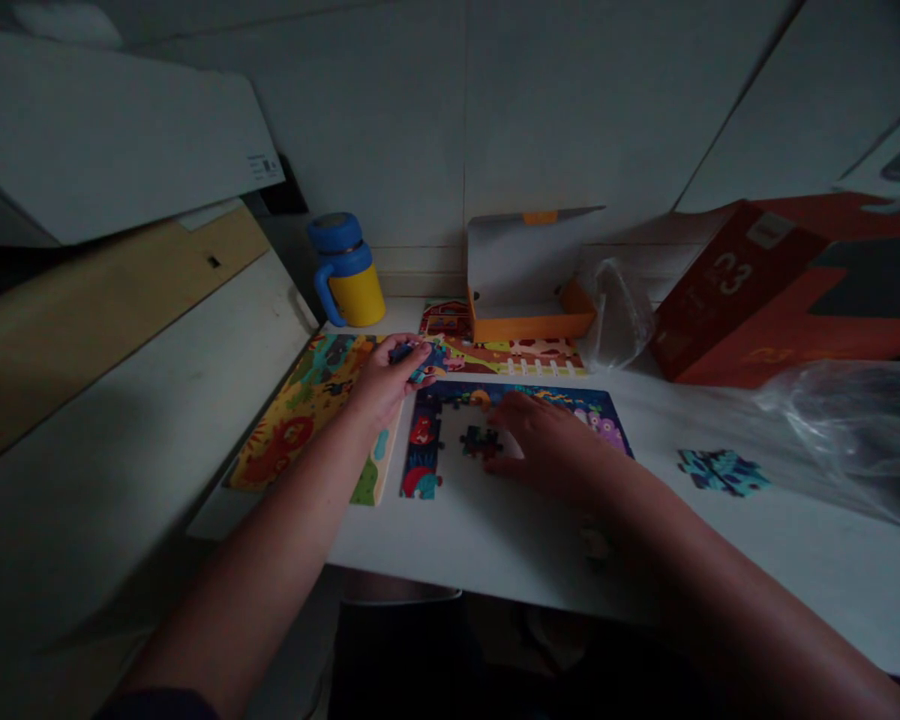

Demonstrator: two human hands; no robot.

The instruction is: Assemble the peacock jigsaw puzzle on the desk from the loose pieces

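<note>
on the pale table (495, 550), the dark puzzle (422, 432) has top and left edges joined, its middle largely unfilled. the left hand (390, 378) pinches pieces (439, 356); the right hand (547, 435) spreads beside a small cluster (476, 441). more pieces (724, 471) lie unplaced at right.

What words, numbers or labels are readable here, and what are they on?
"03" (first character possibly a letter): the large red-orange box.
Smaller lettering and a pale rectangular label on that box: too blurred to read.
Printed label on the white flat-sided object, upper left: too small.
</note>
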